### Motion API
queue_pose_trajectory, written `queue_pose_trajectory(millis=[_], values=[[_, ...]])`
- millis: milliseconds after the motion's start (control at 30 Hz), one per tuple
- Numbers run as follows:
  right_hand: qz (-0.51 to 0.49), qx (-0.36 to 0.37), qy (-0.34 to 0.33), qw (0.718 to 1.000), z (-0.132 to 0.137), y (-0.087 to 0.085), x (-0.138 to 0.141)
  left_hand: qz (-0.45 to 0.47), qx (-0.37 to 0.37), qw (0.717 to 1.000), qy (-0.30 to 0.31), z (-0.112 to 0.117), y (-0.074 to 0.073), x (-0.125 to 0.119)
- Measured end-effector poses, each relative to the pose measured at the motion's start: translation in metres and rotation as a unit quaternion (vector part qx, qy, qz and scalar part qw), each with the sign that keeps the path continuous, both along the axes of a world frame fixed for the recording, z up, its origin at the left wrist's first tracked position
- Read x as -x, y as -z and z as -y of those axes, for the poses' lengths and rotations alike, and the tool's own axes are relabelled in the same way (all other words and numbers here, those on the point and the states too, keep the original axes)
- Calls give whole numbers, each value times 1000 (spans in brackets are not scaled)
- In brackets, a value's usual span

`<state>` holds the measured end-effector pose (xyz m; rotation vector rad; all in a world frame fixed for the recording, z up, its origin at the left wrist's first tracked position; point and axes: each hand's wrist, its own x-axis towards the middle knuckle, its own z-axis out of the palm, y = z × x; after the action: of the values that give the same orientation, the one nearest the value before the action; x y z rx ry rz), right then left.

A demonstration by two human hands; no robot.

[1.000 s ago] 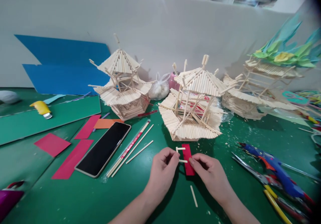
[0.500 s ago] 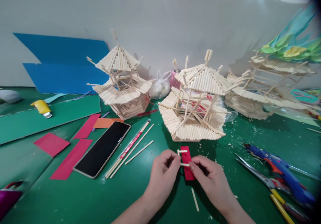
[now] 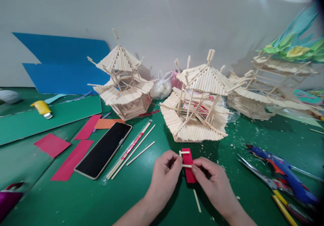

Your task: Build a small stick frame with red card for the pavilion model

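Note:
My left hand and my right hand meet over a small red paper strip lying on the green table. Both hands are closed in a pinch on a small frame of short wooden sticks that rests on the strip. The left fingers grip its left side, the right fingertips hold the end of its lower stick. A loose short stick lies on the table just below the hands. A stick-built pagoda model stands right behind them.
Two more stick pagodas stand along the white wall. A black phone, long chopsticks and red paper pieces lie to the left. A blue glue gun, scissors and pencils lie to the right.
The view has shifted slightly downward and left. Both hands stay pinched on the stick frame, with the right fingers drawn a little closer to the left.

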<state>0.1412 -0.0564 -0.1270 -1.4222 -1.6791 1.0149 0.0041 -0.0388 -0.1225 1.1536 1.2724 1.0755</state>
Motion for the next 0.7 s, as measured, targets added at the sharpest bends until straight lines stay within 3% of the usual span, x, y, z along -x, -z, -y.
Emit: queue_pose_trajectory(millis=[700], values=[[2,1,-10,1000,2,1,0,19,2,1000,-2,1,3,-1]])
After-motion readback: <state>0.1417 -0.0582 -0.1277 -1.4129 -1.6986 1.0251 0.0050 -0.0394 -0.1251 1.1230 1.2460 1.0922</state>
